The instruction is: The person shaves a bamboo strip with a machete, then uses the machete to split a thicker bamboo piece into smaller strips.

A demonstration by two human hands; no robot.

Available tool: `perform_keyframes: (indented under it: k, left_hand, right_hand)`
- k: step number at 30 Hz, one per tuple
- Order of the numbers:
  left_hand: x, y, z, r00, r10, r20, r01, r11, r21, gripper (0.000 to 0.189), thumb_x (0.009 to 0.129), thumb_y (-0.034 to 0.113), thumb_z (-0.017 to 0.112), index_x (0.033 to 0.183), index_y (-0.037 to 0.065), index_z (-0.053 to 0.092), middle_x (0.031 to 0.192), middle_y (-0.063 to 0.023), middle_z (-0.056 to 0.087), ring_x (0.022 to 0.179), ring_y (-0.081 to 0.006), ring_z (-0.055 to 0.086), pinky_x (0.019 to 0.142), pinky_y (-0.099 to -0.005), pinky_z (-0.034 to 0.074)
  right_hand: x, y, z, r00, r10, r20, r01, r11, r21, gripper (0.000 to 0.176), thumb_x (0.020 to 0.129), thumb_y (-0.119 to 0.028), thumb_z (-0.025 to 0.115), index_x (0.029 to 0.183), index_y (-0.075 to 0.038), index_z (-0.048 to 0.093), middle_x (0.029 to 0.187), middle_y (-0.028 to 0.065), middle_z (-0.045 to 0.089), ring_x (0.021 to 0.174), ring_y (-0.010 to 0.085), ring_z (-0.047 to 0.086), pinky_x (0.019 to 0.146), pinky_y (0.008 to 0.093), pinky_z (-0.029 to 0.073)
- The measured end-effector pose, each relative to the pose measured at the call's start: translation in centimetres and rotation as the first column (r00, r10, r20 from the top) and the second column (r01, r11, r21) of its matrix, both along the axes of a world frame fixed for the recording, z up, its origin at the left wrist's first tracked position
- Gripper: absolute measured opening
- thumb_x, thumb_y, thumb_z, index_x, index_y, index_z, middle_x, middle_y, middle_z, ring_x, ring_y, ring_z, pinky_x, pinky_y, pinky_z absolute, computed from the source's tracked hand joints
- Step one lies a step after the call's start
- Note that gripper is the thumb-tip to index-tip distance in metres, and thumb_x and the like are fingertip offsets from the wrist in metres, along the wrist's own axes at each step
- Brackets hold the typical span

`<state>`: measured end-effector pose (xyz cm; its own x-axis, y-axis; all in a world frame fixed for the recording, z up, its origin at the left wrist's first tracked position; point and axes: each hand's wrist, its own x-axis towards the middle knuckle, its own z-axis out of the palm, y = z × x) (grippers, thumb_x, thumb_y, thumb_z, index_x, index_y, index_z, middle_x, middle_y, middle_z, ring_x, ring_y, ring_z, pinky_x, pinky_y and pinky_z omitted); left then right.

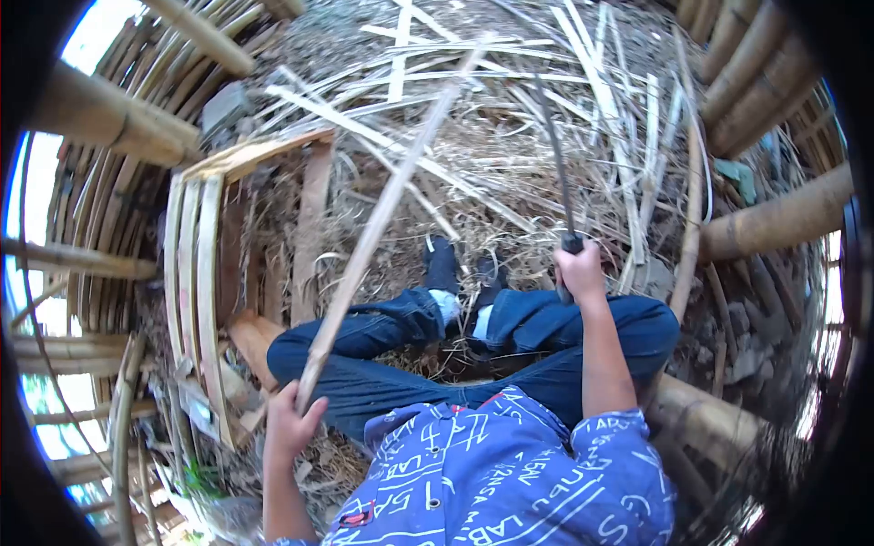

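Observation:
My left hand (289,423) is closed around the lower end of a long split bamboo strip (387,200). The strip slants up and to the right, away from my body. In my right hand (580,270), above my right knee, is the dark handle of a long knife (560,164). Its narrow dark blade points up and forward, apart from the strip. My fingers wrap the handle, so part of it is hidden.
Many loose bamboo strips (605,109) and curled shavings lie on the ground ahead. A wooden crate (209,264) stands at my left. Thick bamboo poles (783,218) border both sides. Between my bent legs are my feet in dark shoes (442,264).

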<state>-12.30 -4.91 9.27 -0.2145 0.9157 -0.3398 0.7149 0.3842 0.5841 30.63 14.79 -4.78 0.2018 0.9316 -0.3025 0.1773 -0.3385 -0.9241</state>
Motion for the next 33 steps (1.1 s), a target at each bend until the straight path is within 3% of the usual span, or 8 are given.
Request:
perform_keyframes:
  k: [2,5,7,11,17,19,27,33]
  left_hand:
    - [1.5,0.7,-1.0,0.978,0.153,0.139,-0.111,0.956,-0.270,0.037,0.081,0.030,0.075,0.078,-0.001,0.054,0.058,-0.0044,0.048,0.055,-0.0106,0.043,0.050,-0.0311,0.038]
    - [1.3,-0.9,-6.9,0.953,0.014,0.301,0.051,0.977,-0.206,0.031,0.084,0.028,0.072,0.081,0.002,0.056,0.061,-0.0005,0.049,0.051,-0.0085,0.043,0.046,-0.0280,0.035]
    - [3.1,-0.3,-8.2,0.643,0.323,0.694,0.080,0.873,-0.480,0.024,0.088,0.026,0.070,0.086,0.007,0.055,0.062,0.0057,0.045,0.047,-0.0037,0.038,0.041,-0.0227,0.028]
    - [3.6,-0.5,-11.5,0.248,0.525,0.814,0.397,0.711,-0.580,0.029,0.088,0.024,0.070,0.097,0.010,0.047,0.064,0.0086,0.038,0.047,0.0001,0.031,0.040,-0.0189,0.020]
    - [5.1,1.0,-11.8,0.398,0.553,0.733,0.370,0.634,-0.679,0.024,0.091,0.024,0.067,0.093,0.012,0.046,0.064,0.0076,0.038,0.046,-0.0006,0.030,0.039,-0.0192,0.020]
    - [5.7,1.1,-11.7,0.525,0.501,0.688,0.320,0.633,-0.705,0.026,0.092,0.026,0.068,0.087,0.015,0.045,0.060,0.0080,0.037,0.043,-0.0007,0.029,0.037,-0.0201,0.019]
    - [6.3,0.6,-12.6,0.555,0.450,0.700,0.334,0.650,-0.683,0.033,0.090,0.022,0.070,0.077,0.017,0.040,0.059,0.0085,0.036,0.043,-0.0012,0.032,0.037,-0.0209,0.022]
    - [7.7,-0.1,-12.7,0.829,-0.074,0.554,0.318,0.878,-0.358,0.036,0.081,0.013,0.073,0.070,0.008,0.040,0.061,0.0010,0.041,0.062,-0.0095,0.038,0.055,-0.0318,0.038]
  right_hand:
    - [-2.0,-1.4,0.9,0.984,0.013,-0.180,-0.013,1.000,0.002,0.006,0.076,-0.002,0.056,0.070,-0.003,0.054,0.054,0.0027,0.052,0.040,0.0105,0.047,0.039,0.0262,0.037]
    - [-4.1,-3.6,1.4,0.990,0.029,-0.140,-0.037,0.998,-0.057,0.011,0.073,-0.001,0.059,0.064,-0.003,0.052,0.053,0.0024,0.053,0.040,0.0109,0.050,0.040,0.0266,0.038]
    - [-4.9,-5.2,0.9,0.974,0.152,-0.168,-0.170,0.980,-0.102,0.010,0.072,-0.002,0.060,0.065,-0.004,0.054,0.054,0.0017,0.054,0.042,0.0099,0.050,0.041,0.0269,0.039]
    - [-7.2,-7.8,1.3,0.904,0.412,-0.119,-0.426,0.893,-0.144,0.007,0.071,-0.005,0.061,0.068,0.000,0.058,0.058,-0.0006,0.056,0.056,0.0069,0.048,0.053,0.0285,0.042]
    - [-10.4,-10.1,0.1,0.679,0.706,0.201,-0.674,0.708,-0.213,0.023,0.068,-0.021,0.064,0.080,-0.003,0.067,0.075,0.0238,0.065,0.077,0.0435,0.063,0.072,0.0480,0.051]
    - [-11.4,-10.2,0.1,0.637,0.733,0.239,-0.693,0.680,-0.239,0.024,0.068,-0.022,0.063,0.080,-0.002,0.067,0.075,0.0240,0.065,0.078,0.0433,0.064,0.073,0.0490,0.052]
    - [-12.0,-9.1,0.3,0.446,0.801,0.399,-0.765,0.573,-0.294,0.025,0.067,-0.021,0.062,0.083,-0.003,0.067,0.075,0.0226,0.066,0.076,0.0413,0.066,0.074,0.0496,0.053]
    - [-10.9,-7.9,-0.5,0.268,0.776,0.571,-0.761,0.534,-0.369,0.022,0.065,-0.021,0.065,0.081,-0.006,0.069,0.076,0.0188,0.069,0.074,0.0371,0.068,0.072,0.0466,0.055]
